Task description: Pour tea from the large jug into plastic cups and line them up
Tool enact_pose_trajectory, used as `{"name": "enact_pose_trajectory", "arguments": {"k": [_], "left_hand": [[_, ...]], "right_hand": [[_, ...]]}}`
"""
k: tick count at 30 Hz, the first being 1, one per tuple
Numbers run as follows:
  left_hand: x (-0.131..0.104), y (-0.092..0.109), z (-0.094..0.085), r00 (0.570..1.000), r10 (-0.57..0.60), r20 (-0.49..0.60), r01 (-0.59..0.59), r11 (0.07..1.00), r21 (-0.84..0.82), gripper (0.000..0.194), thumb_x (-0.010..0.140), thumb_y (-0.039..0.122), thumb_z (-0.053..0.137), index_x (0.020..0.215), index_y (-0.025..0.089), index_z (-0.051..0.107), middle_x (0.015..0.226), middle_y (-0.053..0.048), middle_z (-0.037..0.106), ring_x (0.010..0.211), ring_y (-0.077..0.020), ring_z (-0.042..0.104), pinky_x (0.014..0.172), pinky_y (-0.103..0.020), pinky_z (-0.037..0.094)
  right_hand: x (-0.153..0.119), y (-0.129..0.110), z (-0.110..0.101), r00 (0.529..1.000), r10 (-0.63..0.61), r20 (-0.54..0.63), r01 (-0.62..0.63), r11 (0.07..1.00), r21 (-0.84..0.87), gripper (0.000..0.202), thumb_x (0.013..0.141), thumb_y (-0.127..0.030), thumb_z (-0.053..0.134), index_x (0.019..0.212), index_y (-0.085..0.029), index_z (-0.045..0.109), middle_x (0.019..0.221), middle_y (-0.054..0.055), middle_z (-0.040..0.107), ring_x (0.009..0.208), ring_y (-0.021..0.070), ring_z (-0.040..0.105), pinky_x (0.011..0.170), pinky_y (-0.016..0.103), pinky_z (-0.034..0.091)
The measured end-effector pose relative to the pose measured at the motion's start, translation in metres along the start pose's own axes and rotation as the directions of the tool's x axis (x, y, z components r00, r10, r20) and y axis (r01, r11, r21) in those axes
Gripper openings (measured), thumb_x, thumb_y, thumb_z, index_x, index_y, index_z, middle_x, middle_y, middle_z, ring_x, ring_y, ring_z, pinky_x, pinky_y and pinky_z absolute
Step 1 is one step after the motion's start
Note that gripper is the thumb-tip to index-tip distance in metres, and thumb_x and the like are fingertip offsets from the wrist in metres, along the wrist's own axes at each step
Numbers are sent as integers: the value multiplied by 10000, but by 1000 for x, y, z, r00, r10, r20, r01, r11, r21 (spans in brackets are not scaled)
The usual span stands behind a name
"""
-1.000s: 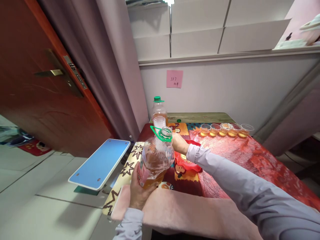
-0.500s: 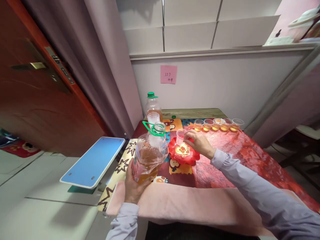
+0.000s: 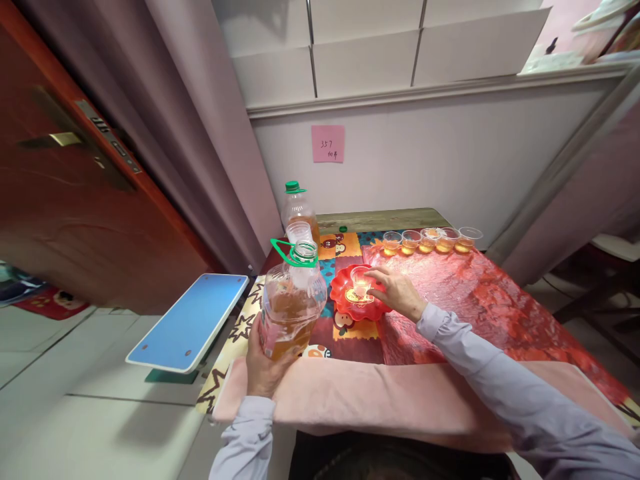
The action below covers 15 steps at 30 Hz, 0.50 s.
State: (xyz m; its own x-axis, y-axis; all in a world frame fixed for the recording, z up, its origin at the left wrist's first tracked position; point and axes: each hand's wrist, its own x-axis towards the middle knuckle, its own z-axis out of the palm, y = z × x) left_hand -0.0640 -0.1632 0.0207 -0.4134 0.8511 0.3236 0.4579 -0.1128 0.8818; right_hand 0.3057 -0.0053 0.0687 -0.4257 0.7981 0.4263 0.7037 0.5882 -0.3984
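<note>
My left hand (image 3: 269, 365) is wrapped round the lower side of a large clear plastic bottle (image 3: 291, 303) of amber liquid. This bottle has a green handle ring (image 3: 300, 263) and an uncapped mouth. A small clear plastic cup (image 3: 360, 280) stands in a red scalloped dish (image 3: 345, 308) with a gold pattern. At the cup's right side is my right hand (image 3: 397, 292), fingers apart and fingertips at its rim; whether they touch it is hard to tell. A stack of clear cups (image 3: 299, 232) shows behind the held bottle's mouth, partly hidden.
A second, green-capped bottle (image 3: 295, 207) stands at the back left. Several cups of amber liquid (image 3: 431, 241) line the back right. A green cap (image 3: 343, 229) lies near the wall. A pink cloth (image 3: 390, 393) covers the near table edge; a blue board (image 3: 193, 320) stands left.
My right hand has lowered the small cup into the red dish, and its fingers have spread. My left hand keeps hold of the bottle. The camera view has shifted slightly.
</note>
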Motion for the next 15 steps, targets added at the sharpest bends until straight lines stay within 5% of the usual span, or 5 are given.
{"name": "enact_pose_trajectory", "arguments": {"k": [4,7,10,15], "left_hand": [[0,-2,0,1000,-2,14,2,1000,0,1164,654,526,975,1643,271,417,1672,-198,524,1563,-432,493,1293,-621,395],[0,0,2,1000,-1,-2,1,1000,0,1192,630,562,981,1641,267,424,1675,-207,521,1574,-443,479,1298,-638,380],[-2,4,5,1000,3,-30,-3,1000,-7,1218,604,592,986,1639,260,435,1688,-209,514,1589,-433,465,1311,-600,378],[-5,10,8,997,42,-63,-38,998,59,1235,565,628,993,1617,239,475,1670,-219,539,1568,-443,493,1300,-590,400]], "right_hand": [[-4,-18,-17,976,133,-173,-76,950,301,352,947,-446,810,1234,-244,786,1239,119,804,979,281,798,865,433,649],[-7,-50,-21,953,297,-53,-187,718,670,411,984,-576,749,1209,-234,790,1122,101,826,929,259,794,834,421,666],[-8,-85,-8,947,312,81,-218,434,874,524,927,-626,804,1303,-263,760,1290,118,799,1106,285,790,965,467,668],[4,-122,20,966,234,109,-168,249,954,786,820,-742,859,1458,-318,681,1554,122,675,1461,351,626,1239,575,507]]}}
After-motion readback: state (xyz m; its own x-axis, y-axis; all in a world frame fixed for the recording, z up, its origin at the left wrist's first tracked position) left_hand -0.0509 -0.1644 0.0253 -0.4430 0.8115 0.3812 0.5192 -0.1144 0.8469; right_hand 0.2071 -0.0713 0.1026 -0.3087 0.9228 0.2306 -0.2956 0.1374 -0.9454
